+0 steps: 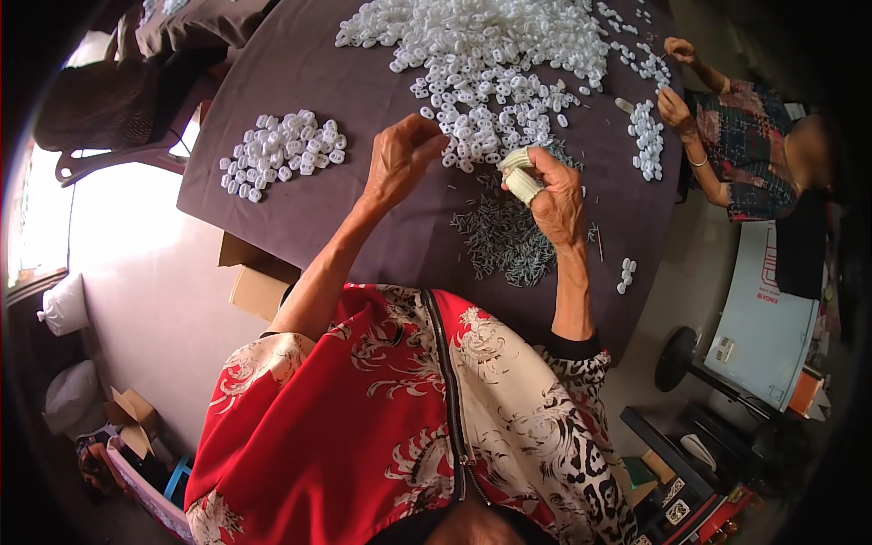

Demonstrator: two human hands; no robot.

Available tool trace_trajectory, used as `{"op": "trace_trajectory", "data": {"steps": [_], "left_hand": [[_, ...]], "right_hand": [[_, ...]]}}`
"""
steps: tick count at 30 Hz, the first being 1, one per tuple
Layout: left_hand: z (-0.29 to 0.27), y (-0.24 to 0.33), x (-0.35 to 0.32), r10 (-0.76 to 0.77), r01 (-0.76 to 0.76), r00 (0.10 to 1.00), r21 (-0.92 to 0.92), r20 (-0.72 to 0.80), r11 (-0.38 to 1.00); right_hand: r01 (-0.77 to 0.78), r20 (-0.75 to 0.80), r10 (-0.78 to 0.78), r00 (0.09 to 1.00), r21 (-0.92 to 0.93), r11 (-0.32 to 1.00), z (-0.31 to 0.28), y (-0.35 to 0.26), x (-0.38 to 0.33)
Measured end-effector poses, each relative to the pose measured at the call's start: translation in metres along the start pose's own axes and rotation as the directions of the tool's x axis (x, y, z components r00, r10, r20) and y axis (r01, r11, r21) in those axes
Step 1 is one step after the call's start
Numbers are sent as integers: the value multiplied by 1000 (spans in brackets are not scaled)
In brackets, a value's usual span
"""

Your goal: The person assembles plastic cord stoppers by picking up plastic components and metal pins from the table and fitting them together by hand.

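My left hand (406, 159) is at the near edge of a large heap of small white oval plastic pieces (481, 45). Its fingers are bent together, and whatever they may hold is hidden. To its right, my right hand (558, 198) is raised over a scatter of small grey screw-like pins (504, 241). Pale ribbed fabric covers (524, 184) wrap some of its fingers and thumb. Those fingers are curled closed, and I cannot make out anything between them. A smaller group of white pieces (283, 150) lies left of my left hand.
A dark cloth (272, 77) covers the table. Across its right side a person's hands (674, 109) work beside more white pieces (646, 141). A few pieces (626, 275) lie near the right edge. An open cardboard box (259, 292) stands below the left edge.
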State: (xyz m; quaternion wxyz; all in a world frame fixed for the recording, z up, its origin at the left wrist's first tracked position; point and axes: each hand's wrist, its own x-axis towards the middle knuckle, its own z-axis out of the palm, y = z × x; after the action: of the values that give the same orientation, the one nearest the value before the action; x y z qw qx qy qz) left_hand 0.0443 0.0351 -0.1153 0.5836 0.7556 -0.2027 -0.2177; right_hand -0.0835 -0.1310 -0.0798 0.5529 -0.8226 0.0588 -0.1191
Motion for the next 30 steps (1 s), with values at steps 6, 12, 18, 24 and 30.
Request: {"op": "trace_trajectory", "data": {"steps": [6, 12, 18, 24, 30], "left_hand": [[9, 68, -3, 110, 19, 978, -607, 175, 794], [24, 96, -3, 202, 58, 947, -751, 250, 658], [33, 110, -8, 179, 55, 953, -721, 243, 690], [33, 113, -12, 196, 23, 952, -692, 236, 722], [30, 113, -13, 176, 22, 952, -631, 249, 775]], "right_hand": [[211, 11, -211, 977, -58, 976, -38, -46, 31], [196, 121, -179, 976, -147, 969, -67, -85, 37], [163, 166, -136, 977, -167, 972, -75, -100, 36], [178, 185, -145, 972, -177, 968, -78, -102, 34], [204, 195, -151, 969, -287, 936, -77, -100, 33]]}}
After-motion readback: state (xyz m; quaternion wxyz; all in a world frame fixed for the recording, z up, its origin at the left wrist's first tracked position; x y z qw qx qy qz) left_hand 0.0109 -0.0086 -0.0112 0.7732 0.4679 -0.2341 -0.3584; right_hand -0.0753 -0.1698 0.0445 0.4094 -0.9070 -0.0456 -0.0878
